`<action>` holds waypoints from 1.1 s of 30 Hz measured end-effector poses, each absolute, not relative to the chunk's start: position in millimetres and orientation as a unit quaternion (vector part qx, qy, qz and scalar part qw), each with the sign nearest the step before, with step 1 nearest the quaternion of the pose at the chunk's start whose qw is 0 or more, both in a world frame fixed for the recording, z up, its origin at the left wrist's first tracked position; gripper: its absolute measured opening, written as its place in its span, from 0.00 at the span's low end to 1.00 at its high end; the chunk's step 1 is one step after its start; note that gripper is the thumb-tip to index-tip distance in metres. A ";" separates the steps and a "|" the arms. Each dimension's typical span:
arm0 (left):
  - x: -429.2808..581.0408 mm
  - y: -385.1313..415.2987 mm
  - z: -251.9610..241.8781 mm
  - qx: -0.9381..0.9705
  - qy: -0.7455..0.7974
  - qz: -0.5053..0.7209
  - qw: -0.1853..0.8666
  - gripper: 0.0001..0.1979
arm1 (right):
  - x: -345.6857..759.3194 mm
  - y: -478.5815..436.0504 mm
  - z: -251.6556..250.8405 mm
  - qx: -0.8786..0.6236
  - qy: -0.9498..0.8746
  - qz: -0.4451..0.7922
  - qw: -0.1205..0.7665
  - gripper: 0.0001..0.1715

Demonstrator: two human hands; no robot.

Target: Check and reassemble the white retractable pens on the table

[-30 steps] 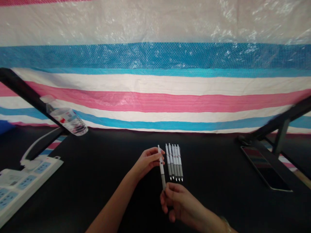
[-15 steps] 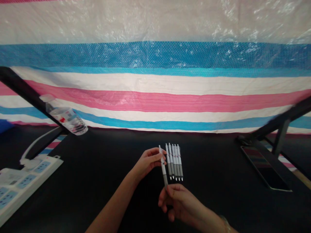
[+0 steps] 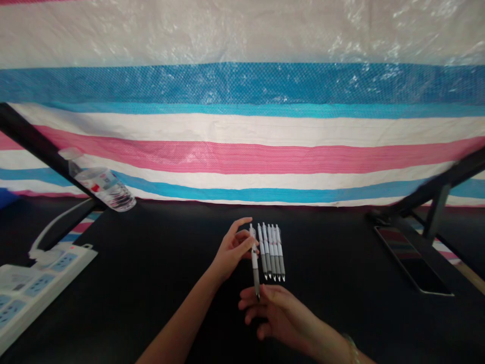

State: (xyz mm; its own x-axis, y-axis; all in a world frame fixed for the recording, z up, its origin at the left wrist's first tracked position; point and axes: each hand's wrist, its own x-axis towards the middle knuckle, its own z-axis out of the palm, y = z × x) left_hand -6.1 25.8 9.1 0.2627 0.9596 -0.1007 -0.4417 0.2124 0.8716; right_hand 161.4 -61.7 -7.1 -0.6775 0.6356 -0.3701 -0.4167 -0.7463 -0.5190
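Note:
A white pen with a grey grip (image 3: 255, 263) is pinched between the thumb and fingers of my left hand (image 3: 231, 253), whose index finger is lifted off it. The pen's clicker end points away from me, its tip toward me. Around that tip, my right hand (image 3: 282, 311) has its fingers spread, the thumb just beside the tip; any light touch there is hard to make out. Just right of the held pen, several matching pens (image 3: 270, 253) lie side by side in a neat row on the black table (image 3: 333, 268), tips toward me.
On the left are a white power strip (image 3: 49, 283) with a plugged-in cable and a clear water bottle (image 3: 104, 187) at the back. A phone (image 3: 411, 260) lies to the right, beside a black metal support (image 3: 435, 212). Striped plastic sheeting (image 3: 242, 156) hangs behind the table.
My right hand has loosened from the pen's lower end, baring its tip. My left index finger has risen from the pen, which has turned slightly more upright in view.

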 end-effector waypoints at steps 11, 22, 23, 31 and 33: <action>-4.6 27.0 10.4 0.411 0.384 0.508 0.653 0.24 | 163.0 -59.9 -3.0 -0.267 -0.160 0.908 0.280 0.25; -6.2 27.5 9.8 0.392 0.395 0.527 0.642 0.24 | 163.8 -60.3 -4.0 -0.268 -0.149 0.909 0.281 0.25; -6.3 27.6 9.7 0.392 0.396 0.526 0.642 0.24 | 163.7 -60.2 -4.1 -0.267 -0.150 0.909 0.281 0.25; -9.2 29.7 6.8 0.392 0.416 0.517 0.638 0.23 | 163.1 -59.3 -0.5 -0.266 -0.153 0.910 0.278 0.24; -9.7 30.4 5.7 0.391 0.412 0.520 0.637 0.23 | 163.0 -59.4 0.1 -0.265 -0.157 0.910 0.279 0.23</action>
State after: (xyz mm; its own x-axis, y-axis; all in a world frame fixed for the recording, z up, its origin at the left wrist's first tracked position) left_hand -9.7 30.4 5.7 0.1180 0.9859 -0.1184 -0.3404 0.1521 0.9279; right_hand 163.0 -59.4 0.1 -0.7042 0.5908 -0.3938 -0.4246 -0.7950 -0.4333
